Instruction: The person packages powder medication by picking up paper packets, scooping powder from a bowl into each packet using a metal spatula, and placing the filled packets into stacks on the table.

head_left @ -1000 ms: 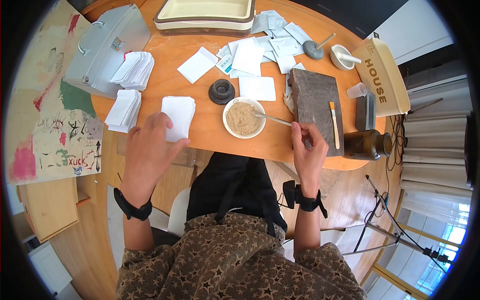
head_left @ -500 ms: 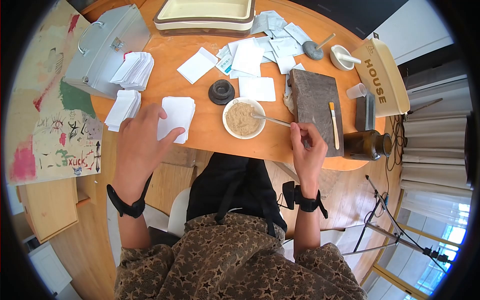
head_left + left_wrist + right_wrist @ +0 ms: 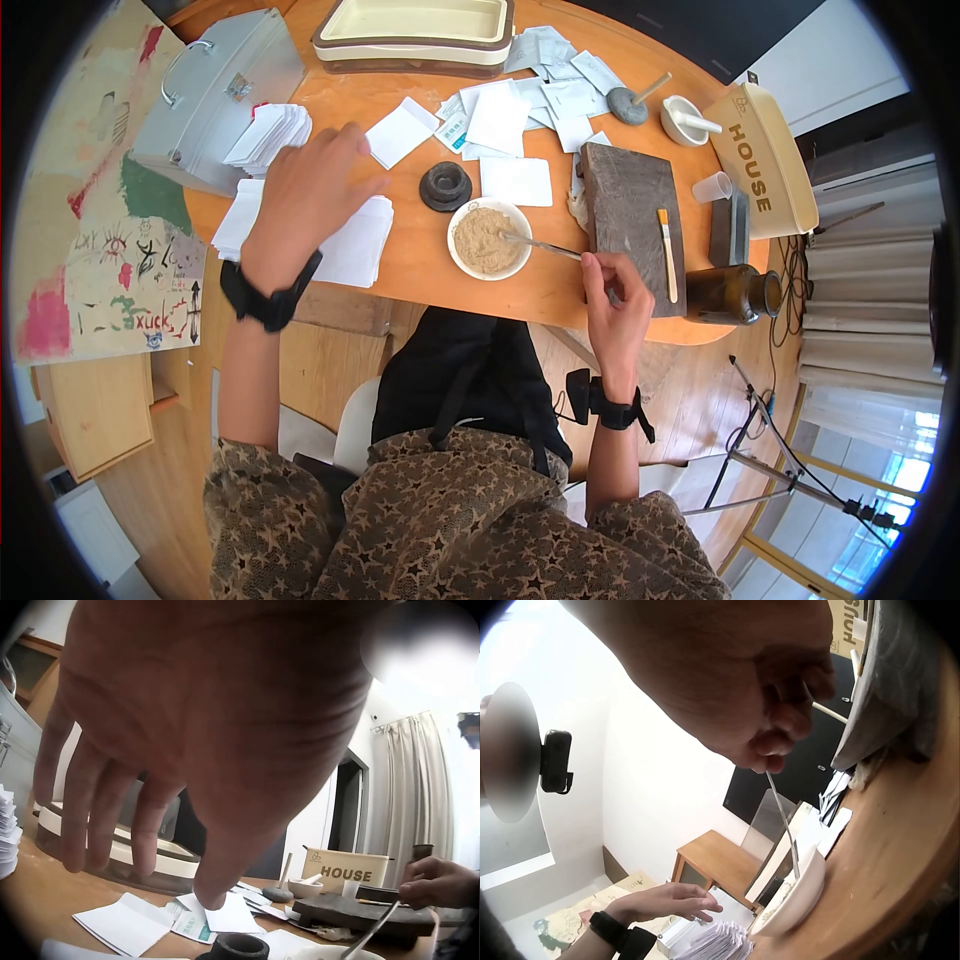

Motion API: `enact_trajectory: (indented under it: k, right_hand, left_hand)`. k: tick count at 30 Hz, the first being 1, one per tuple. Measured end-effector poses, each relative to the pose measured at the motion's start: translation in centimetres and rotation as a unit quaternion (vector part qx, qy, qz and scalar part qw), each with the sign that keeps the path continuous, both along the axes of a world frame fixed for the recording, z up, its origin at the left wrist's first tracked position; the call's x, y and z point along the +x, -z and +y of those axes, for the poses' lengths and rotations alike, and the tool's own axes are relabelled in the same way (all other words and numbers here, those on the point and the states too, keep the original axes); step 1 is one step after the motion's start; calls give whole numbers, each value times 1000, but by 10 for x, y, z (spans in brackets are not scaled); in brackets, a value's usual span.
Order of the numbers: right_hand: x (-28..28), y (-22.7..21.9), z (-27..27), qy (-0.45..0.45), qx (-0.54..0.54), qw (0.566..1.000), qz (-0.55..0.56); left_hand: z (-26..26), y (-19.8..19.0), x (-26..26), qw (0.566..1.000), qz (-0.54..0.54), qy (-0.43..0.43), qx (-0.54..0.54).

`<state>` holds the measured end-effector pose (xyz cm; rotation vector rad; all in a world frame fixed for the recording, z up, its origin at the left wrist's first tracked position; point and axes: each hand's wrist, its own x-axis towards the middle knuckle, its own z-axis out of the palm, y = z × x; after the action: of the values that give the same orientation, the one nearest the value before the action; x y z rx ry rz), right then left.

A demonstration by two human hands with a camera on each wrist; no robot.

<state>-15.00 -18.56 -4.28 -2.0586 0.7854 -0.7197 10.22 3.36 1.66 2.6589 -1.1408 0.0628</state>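
Observation:
My right hand pinches a thin metal spoon between thumb and fingers. The spoon's far end rests in a white bowl of light-brown powder and is hidden there. In the right wrist view, the spoon slants down over the bowl's rim. My left hand is raised over the left part of the table, fingers extended and nothing in its grasp. Below it, partly covered, lies a stack of white paper sheets. The left wrist view shows that hand's palm, with its fingers pointing down and spread.
More folded white papers stand by a silver case. Behind the bowl sits a dark round piece. On the right are a dark board with a brush, a brown jar and a mortar. Packets lie further back.
My left hand first drew back slightly, then moved forward and right, from beside the paper stack to above it. The right hand and spoon have hardly moved.

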Motion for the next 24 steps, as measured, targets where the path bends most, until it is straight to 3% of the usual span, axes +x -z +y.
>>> enact_trajectory:
  k: [3,5,9,11,24]
  right_hand:
    - [0,-3,1,-4,-7,1000,3]
    - [0,-3,2,-5,-11,1000,7]
    - [-2,-3,0,-8,-19,1000,4]
    - [-3,-3,0,-9,-18,1000,7]
    - [-5,-4,0,-5,-14,1000,2]
  left_hand:
    - [-19,13,25,1000,16,0,-2]
    - [-31,21,43,995,77,-10,69]
    - [-49,34,59,994,50,2,95]
    - [-58,36,64,982,70,-30,173]
    - [-64,49,56,981,21,-37,188]
